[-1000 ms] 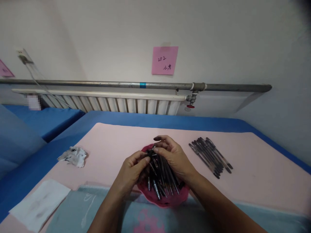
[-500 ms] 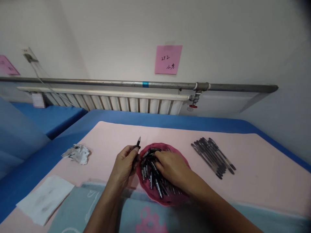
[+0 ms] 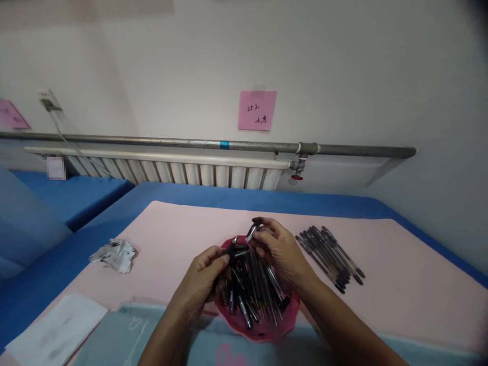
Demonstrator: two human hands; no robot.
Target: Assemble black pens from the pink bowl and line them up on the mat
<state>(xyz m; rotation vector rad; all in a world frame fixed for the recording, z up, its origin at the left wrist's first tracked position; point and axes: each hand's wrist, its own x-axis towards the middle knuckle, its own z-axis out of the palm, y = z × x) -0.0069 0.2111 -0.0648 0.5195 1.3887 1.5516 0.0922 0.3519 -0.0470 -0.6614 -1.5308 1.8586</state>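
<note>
A pen [image 3: 232,247] is pinched in my left hand [image 3: 202,279], its pointed tip up and to the right; the rest of its barrel is hidden by the fingers. My right hand [image 3: 282,254] holds a small pen cap [image 3: 251,233], dark with a shiny clip, just above the far rim of a pink basket [image 3: 263,336]. Inside the basket lie several dark caps [image 3: 243,310] and clear thin pen barrels [image 3: 263,290]. To the right, a row of capped pens [image 3: 328,259] lies side by side on the pink mat.
Crumpled stained tissue [image 3: 116,254] and a folded white sheet with smudges [image 3: 57,328] lie at the left on the pink mat [image 3: 183,223]. A grey-blue cloth [image 3: 141,325] covers the near edge. Behind the blue table stand a radiator [image 3: 206,173] and pipe [image 3: 171,143].
My right hand has come up out of the basket with a cap between its fingers. The pen in my left hand has tilted to the right, toward the basket.
</note>
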